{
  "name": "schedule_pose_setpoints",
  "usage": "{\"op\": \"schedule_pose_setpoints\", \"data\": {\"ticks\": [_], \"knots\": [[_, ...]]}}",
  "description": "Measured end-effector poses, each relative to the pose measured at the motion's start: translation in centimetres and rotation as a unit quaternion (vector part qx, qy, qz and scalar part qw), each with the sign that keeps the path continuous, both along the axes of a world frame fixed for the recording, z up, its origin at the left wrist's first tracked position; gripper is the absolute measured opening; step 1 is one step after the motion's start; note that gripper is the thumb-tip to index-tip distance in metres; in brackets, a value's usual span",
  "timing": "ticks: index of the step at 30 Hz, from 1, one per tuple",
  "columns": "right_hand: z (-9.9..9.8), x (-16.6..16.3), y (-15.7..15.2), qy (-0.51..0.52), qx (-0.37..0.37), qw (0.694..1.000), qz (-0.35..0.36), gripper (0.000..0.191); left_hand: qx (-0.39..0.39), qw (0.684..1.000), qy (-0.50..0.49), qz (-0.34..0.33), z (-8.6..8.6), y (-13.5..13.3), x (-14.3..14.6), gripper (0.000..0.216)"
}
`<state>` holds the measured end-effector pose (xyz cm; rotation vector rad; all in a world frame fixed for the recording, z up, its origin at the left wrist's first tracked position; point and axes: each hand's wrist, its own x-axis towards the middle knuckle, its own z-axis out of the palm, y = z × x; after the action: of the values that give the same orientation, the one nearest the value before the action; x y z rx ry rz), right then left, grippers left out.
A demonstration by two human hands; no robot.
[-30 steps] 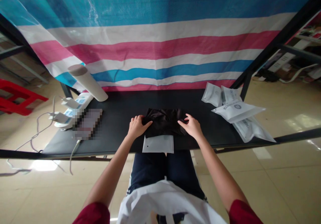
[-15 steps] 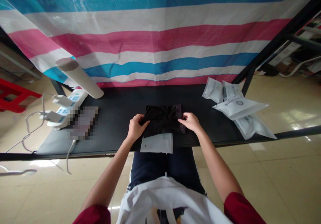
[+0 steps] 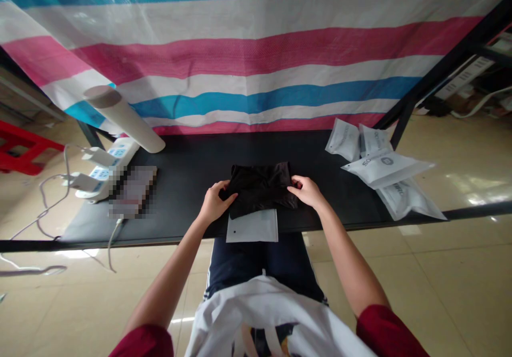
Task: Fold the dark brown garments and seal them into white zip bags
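Black cloth [image 3: 262, 189] lies on the tabletop [image 3: 188, 175], over part of a white bag [image 3: 253, 228]. The left hand [image 3: 217, 201] pinches the cloth's left side; the right hand [image 3: 307, 191] pinches its right. Pull softly, both sides alike, so wrinkles go flat.

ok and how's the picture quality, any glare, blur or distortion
Head view: glare on the floor; pixelation over the flat device; bottle leaning outward, probably wide-angle distortion; lettering on the white packets a little soft; black cloth dark against the black tabletop.
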<state>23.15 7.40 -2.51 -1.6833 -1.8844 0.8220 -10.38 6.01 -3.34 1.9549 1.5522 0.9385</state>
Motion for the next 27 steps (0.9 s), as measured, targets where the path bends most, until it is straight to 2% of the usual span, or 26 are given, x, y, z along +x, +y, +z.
{"op": "schedule_pose_setpoints", "data": {"ticks": [5,10,12,16,20,27], "knots": [[-0.2,0.0,0.0,0.027,-0.004,1.0,-0.001,0.012,0.019,0.999,0.032,0.03,0.4,-0.6,0.6,0.028],[0.0,-0.1,-0.3,0.021,-0.007,1.0,-0.014,0.012,0.046,0.99,0.116,0.071,1.1,-1.5,1.6,0.02],[0.0,-0.1,-0.3,0.012,-0.004,1.0,-0.019,0.012,0.029,0.992,0.109,0.05,1.1,-1.4,1.6,0.018],[-0.7,0.3,-0.1,0.01,0.008,1.0,-0.008,0.01,-0.022,0.999,0.012,-0.023,0.7,-0.6,1.1,0.008],[-1.4,0.8,0.0,0.054,0.028,0.998,0.029,0.013,-0.031,0.995,-0.043,-0.082,0.7,-0.4,0.6,0.017],[-1.5,1.0,-0.8,0.102,0.062,0.993,0.023,0.014,-0.022,0.995,-0.012,-0.093,2.0,-1.4,0.6,0.026]]}}
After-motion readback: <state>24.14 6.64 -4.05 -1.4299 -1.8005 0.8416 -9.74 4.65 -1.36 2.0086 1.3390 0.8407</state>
